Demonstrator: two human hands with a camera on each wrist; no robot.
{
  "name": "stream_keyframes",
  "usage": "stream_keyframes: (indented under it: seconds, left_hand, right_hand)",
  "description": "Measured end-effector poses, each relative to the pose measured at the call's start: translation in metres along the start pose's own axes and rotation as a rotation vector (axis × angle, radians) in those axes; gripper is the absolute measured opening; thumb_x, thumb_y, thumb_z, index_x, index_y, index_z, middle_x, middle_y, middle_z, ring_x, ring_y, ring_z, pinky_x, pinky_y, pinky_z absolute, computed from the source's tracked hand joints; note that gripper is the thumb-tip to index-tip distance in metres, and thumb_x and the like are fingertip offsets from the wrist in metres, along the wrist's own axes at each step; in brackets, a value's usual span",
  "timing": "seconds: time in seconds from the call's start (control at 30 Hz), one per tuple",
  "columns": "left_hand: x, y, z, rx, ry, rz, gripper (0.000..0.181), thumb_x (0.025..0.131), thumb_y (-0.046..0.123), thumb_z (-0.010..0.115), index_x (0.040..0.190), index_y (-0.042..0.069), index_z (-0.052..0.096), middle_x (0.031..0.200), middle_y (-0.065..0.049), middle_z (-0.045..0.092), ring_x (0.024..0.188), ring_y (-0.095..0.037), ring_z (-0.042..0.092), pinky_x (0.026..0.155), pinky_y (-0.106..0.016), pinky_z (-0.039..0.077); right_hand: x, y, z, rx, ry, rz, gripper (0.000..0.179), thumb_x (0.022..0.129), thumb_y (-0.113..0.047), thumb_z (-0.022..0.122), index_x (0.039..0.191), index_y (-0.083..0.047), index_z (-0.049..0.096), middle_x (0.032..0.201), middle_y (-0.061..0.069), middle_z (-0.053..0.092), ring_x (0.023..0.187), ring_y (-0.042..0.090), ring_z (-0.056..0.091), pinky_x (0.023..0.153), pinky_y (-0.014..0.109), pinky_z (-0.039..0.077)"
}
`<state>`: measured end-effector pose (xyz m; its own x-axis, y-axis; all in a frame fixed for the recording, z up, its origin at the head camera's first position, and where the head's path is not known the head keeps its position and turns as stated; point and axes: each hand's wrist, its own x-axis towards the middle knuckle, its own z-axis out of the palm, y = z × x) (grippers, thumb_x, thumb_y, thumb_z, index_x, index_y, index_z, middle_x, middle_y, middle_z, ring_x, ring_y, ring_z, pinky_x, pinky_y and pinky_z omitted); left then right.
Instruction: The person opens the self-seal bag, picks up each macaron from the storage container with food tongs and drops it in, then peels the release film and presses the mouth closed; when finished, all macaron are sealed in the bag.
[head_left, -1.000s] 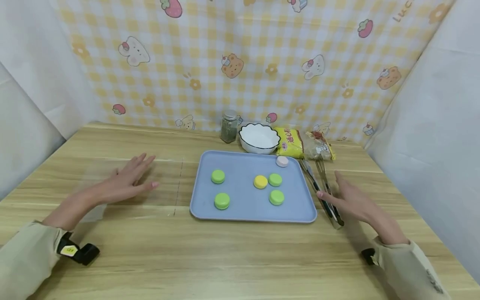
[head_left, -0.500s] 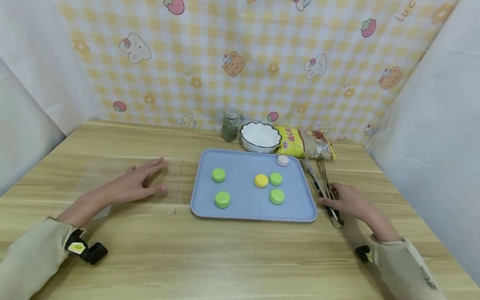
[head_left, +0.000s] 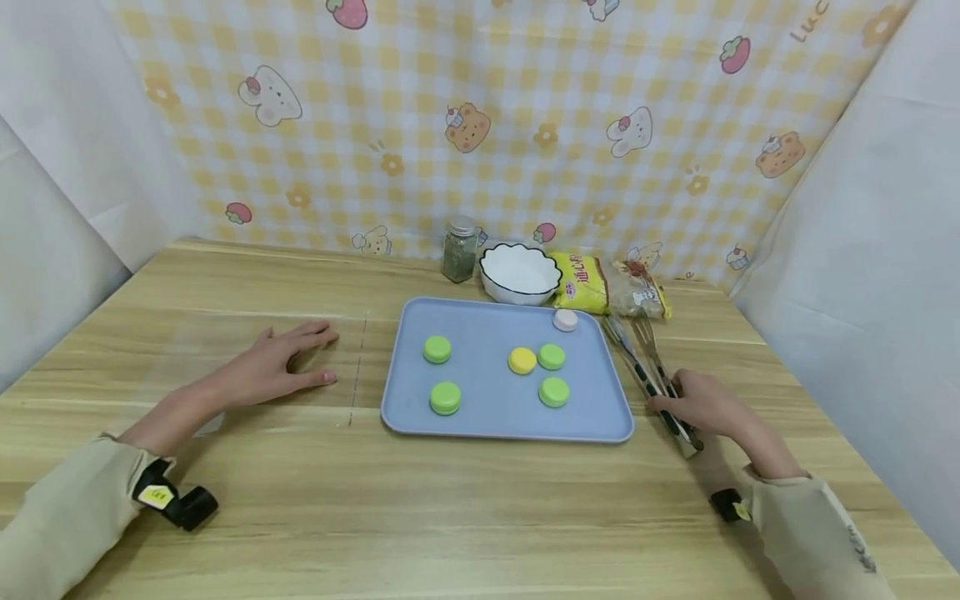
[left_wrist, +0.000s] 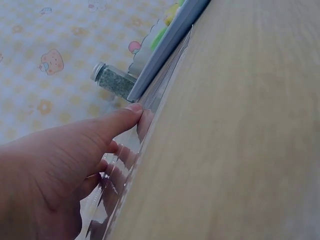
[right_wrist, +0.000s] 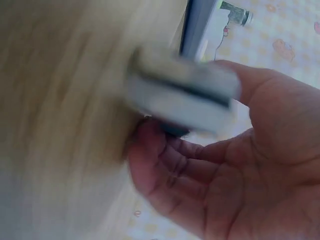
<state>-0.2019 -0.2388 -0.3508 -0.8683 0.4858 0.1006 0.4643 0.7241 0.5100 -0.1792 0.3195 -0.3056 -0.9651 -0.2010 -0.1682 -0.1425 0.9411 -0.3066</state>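
Note:
My right hand [head_left: 708, 404] grips a pair of metal tongs [head_left: 687, 447] with black grips, thumb on one side and fingers on the other. In the right wrist view the tongs' closed end [right_wrist: 180, 95] is blurred, and the curled fingers [right_wrist: 150, 150] wrap partly behind it. Well left of the tray, my left hand [head_left: 270, 367] is spread low over a clear plastic piece [left_wrist: 162, 92], its thumb right at the edge. On the light blue tray [head_left: 480, 425] lie several green macarons [head_left: 446, 398], a yellow one [head_left: 522, 361] and a pale pink one [head_left: 566, 320].
Behind the tray stand a spice jar [head_left: 460, 250] and a white scalloped bowl [head_left: 519, 275]. A yellow food packet [head_left: 581, 283] lies beside the bowl. A checked curtain [head_left: 337, 125] hangs at the back, with white cloth [head_left: 862, 250] at the sides.
My right hand has come down onto the tongs, closed round them and shifted them slightly right. My left hand has moved a little right and lower.

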Motion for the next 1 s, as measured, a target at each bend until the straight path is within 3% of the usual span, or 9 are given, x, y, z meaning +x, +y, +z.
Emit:
stream_keyframes:
  seconds: [0.13, 0.27, 0.37, 0.57, 0.63, 0.83, 1.0]
  left_hand:
    - [-0.001, 0.000, 0.000, 0.002, 0.000, -0.004, 0.070, 0.088, 0.043, 0.061, 0.139, -0.001, 0.041, 0.147, -0.023, 0.026, 0.133, -0.042, 0.023, 0.094, -0.073, 0.003]
    - [-0.002, 0.000, -0.001, 0.009, 0.002, -0.008, 0.068, 0.089, 0.042, 0.061, 0.138, 0.000, 0.042, 0.147, -0.023, 0.026, 0.132, -0.043, 0.024, 0.092, -0.074, 0.004]
    - [-0.002, 0.000, -0.002, 0.015, 0.006, -0.008, 0.069, 0.089, 0.041, 0.061, 0.139, 0.000, 0.041, 0.146, -0.024, 0.027, 0.132, -0.043, 0.025, 0.092, -0.074, 0.003]
    - [-0.001, 0.002, -0.004, 0.005, 0.020, -0.034, 0.080, 0.087, 0.043, 0.063, 0.142, -0.003, 0.030, 0.142, -0.027, 0.033, 0.130, -0.042, 0.028, 0.099, -0.068, 0.001]
    - [-0.001, 0.002, -0.003, -0.003, 0.039, -0.036, 0.078, 0.086, 0.042, 0.065, 0.139, -0.005, 0.032, 0.137, -0.028, 0.038, 0.128, -0.042, 0.033, 0.100, -0.065, 0.004]
    - [0.001, 0.003, -0.001, -0.026, 0.111, 0.007, 0.048, 0.082, 0.031, 0.072, 0.104, 0.001, 0.042, 0.125, -0.029, 0.047, 0.120, -0.043, 0.039, 0.097, -0.061, 0.015]
    - [0.002, 0.004, 0.000, -0.017, 0.086, 0.009, 0.034, 0.083, 0.034, 0.071, 0.094, 0.009, 0.051, 0.131, -0.028, 0.043, 0.124, -0.046, 0.034, 0.094, -0.070, 0.013]
  right_hand:
    - [-0.002, 0.004, -0.005, 0.093, -0.048, -0.014, 0.028, 0.092, -0.022, 0.055, 0.074, -0.003, 0.046, 0.052, -0.001, 0.038, 0.046, 0.011, 0.032, 0.045, 0.029, 0.031]
    - [-0.009, 0.006, -0.016, 0.229, -0.114, -0.011, 0.022, 0.096, -0.016, 0.048, 0.091, 0.005, 0.043, 0.065, 0.007, 0.052, 0.051, 0.016, 0.049, 0.045, 0.030, 0.044]
    - [-0.016, 0.006, -0.026, 0.285, -0.130, -0.004, 0.023, 0.098, -0.013, 0.044, 0.102, 0.009, 0.039, 0.075, 0.012, 0.051, 0.060, 0.021, 0.054, 0.049, 0.033, 0.051]
    - [-0.027, 0.010, -0.045, 0.148, -0.089, -0.048, 0.032, 0.100, -0.017, 0.043, 0.113, 0.012, 0.037, 0.071, 0.008, 0.048, 0.059, 0.020, 0.049, 0.048, 0.031, 0.046]
    - [-0.029, 0.010, -0.049, 0.106, -0.059, -0.069, 0.036, 0.101, -0.019, 0.043, 0.117, 0.013, 0.036, 0.070, 0.006, 0.048, 0.056, 0.018, 0.048, 0.048, 0.030, 0.044]
    - [-0.027, 0.009, -0.060, 0.101, 0.012, -0.139, 0.045, 0.100, -0.021, 0.046, 0.127, 0.012, 0.032, 0.075, 0.006, 0.050, 0.057, 0.016, 0.046, 0.049, 0.031, 0.043]
    - [-0.019, 0.004, -0.067, 0.104, 0.043, -0.169, 0.044, 0.098, -0.021, 0.051, 0.124, 0.010, 0.035, 0.088, 0.015, 0.056, 0.060, 0.016, 0.050, 0.050, 0.031, 0.044]
